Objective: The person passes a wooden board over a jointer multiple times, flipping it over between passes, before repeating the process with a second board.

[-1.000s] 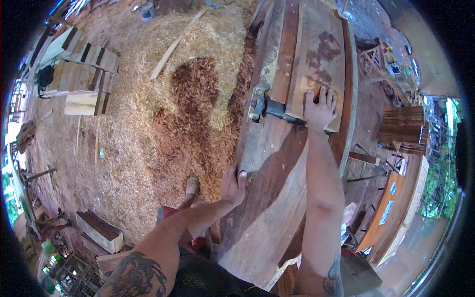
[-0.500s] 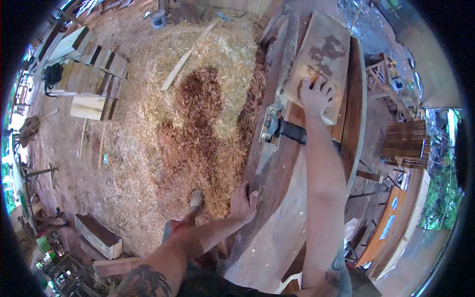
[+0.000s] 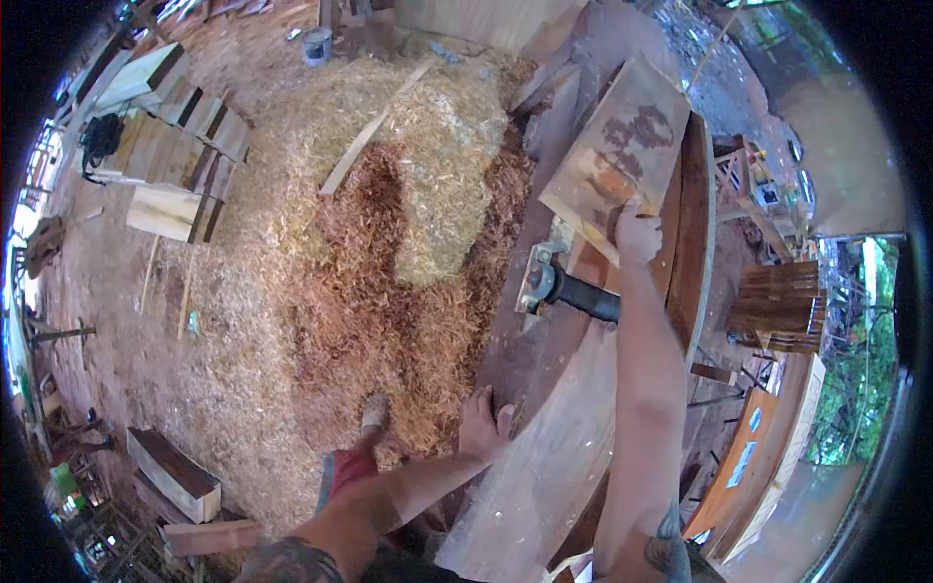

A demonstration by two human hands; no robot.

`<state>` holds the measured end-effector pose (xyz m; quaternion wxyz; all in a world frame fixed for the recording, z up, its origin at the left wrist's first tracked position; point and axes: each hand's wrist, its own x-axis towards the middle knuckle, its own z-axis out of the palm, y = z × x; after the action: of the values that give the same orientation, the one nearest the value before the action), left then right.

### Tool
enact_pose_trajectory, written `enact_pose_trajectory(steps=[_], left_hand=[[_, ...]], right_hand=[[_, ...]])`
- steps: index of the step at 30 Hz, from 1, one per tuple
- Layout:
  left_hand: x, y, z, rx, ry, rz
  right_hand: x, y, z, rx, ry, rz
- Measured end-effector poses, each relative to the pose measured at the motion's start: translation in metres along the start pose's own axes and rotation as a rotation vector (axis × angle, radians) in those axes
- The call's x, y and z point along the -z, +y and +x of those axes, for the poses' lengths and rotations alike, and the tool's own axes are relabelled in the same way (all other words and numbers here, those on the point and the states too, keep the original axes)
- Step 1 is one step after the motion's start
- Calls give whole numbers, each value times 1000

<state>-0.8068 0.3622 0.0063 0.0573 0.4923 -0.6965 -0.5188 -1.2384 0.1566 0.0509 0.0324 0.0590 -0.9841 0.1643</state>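
Right hand [image 3: 639, 235] grips the near end of a stained brown wooden board [image 3: 622, 146] over a long wooden bench [image 3: 549, 437]; the left hand [image 3: 483, 428], fingers loosely spread, touches the bench's side. A grey round bucket [image 3: 317, 47] stands beyond, contents unclear.

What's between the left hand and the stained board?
Head view: a metal bracket and adjoining black cylinder lie between the left hand and the stained board.

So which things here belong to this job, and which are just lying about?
Seemingly in use: stained board, held in right hand; worktable, left hand at its edge; black roller.
Lying about: stacked timber, long wooden strip, bucket.
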Motion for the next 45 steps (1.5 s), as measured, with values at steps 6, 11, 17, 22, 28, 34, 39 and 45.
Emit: enact_pose_trajectory(steps=[6,11,17,22,28,34,39,45], left_hand=[[2,3,1,10,20,-4],[25,21,-5,88,5,-109],[-45,-12,9,177,-66,137],[8,9,0,158,-133,-136],[-10,1,8,156,-35,-19],[-6,19,6,283,-162,149],[18,15,4,109,-163,55],[69,27,17,97,-392,13]], right_hand=[[-3,-79,-87,162,78,-136],[-4,-112,-113,925,591,-282],[-14,-167,-170,743,-100,-841],[-40,-150,-148,873,115,-878],[-15,-146,-145,906,77,-806],[126,-174,-120,959,-178,-431],[297,-189,-108,1134,20,-316],[428,-205,-146,1203,-14,-197]])
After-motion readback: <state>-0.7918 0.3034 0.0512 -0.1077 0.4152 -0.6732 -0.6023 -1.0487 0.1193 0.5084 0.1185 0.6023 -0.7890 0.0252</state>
